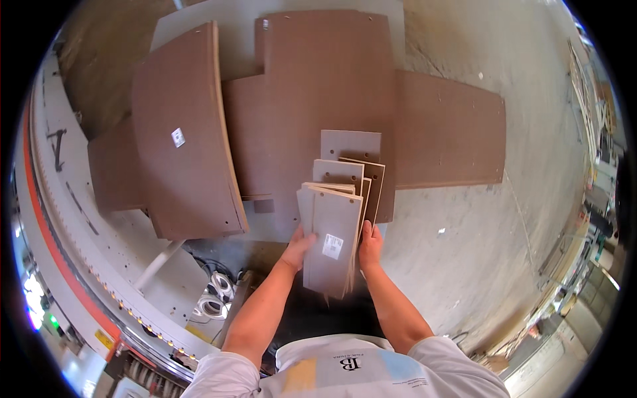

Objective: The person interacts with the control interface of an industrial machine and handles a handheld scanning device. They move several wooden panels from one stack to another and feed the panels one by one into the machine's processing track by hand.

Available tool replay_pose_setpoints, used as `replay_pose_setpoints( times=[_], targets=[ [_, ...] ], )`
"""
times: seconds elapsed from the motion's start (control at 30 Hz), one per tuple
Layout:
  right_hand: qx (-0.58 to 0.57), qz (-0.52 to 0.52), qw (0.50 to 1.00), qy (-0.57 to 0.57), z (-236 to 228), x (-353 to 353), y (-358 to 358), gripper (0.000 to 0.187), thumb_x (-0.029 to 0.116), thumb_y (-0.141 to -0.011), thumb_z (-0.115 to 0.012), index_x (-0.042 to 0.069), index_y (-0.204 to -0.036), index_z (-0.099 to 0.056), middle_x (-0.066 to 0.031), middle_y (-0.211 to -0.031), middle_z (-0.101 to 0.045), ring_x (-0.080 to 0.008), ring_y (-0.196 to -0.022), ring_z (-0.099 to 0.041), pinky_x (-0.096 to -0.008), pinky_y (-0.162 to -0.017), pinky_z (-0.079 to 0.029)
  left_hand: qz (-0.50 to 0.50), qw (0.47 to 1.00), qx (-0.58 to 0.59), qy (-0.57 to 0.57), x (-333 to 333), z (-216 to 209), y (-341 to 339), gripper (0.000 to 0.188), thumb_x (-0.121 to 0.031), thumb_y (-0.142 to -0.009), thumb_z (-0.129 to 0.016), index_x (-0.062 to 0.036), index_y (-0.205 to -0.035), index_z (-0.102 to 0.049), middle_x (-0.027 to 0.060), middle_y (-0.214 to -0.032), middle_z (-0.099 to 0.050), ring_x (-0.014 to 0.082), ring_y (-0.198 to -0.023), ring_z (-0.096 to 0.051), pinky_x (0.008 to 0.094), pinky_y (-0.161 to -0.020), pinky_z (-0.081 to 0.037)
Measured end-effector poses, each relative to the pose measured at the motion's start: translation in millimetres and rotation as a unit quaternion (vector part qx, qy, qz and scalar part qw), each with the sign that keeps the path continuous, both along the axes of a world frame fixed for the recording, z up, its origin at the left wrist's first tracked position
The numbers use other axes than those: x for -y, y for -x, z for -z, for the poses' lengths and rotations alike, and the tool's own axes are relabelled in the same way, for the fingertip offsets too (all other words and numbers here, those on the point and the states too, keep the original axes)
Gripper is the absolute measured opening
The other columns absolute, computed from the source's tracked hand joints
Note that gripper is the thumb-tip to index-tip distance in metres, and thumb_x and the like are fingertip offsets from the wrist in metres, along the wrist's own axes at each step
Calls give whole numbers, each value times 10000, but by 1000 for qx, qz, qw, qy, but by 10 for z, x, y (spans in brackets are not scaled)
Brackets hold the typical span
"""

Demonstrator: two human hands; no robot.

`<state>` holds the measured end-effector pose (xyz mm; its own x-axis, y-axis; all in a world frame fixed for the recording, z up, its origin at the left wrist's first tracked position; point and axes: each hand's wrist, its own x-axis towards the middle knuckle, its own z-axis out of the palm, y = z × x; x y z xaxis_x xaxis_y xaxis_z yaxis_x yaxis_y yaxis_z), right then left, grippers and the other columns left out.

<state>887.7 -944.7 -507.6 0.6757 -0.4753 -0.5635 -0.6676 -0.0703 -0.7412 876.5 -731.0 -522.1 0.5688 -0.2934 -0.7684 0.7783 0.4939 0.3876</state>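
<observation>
A fanned stack of narrow brown boards (325, 268) is tilted up in front of my body. The top board carries a white label (333, 247), and drilled holes show near the boards' far ends. My left hand (300, 248) is closed on the stack's left edge. On the right edge my right hand (371, 245) grips it, thumb up along the side. Several boards stick out unevenly at the far end, and one lone-looking board (352, 142) reaches furthest over the large brown panel (325, 73) beneath.
More large panels lie around it: a stacked pair (179, 99) with a label at left and a wide panel (451, 129) at right. A long machine with an orange stripe (50, 205) runs along the left. Coiled white hoses (215, 295) sit low left; concrete floor (441, 259) spreads right.
</observation>
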Motion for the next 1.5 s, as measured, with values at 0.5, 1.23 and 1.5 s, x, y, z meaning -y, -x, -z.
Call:
replay_pose_setpoints(
  times=[0.5,1.23,1.5],
  targets=[
    [76,-487,869,-26,-1631,-1155,-59,417,388,-1047,-573,-4,-939,-663,-16,-831,-651,-102,-791,-541,-304,-723,-464,-390,907,153,-46,-567,-2386,1595,911,-433,-824,-723,-96,-1551,-291,123,-1432,-476,274,-1311,-467,443,-1096,-400],
    [37,-985,162,-41,-3205,-4982,5110,529,469,-1055,-437,63,-1356,-593,-216,-1490,-488,-402,-1308,-518,-438,-1083,-417,-909,410,42,-59,-1393,-3767,6705,685,-529,-870,-689,-167,-1410,-474,124,-1318,-581,332,-1236,-549,544,-1009,-489],
    [-241,-936,121,-226,-2928,-5172,5516,758,498,-1035,-516,1,-1569,-313,-149,-1612,-342,-252,-1446,-382,-373,-1186,-304,-928,343,-46,-135,-1683,-3637,7000,674,-537,-926,-624,-216,-1469,-389,115,-1354,-530,306,-1256,-533,532,-1019,-481]
  ],
)
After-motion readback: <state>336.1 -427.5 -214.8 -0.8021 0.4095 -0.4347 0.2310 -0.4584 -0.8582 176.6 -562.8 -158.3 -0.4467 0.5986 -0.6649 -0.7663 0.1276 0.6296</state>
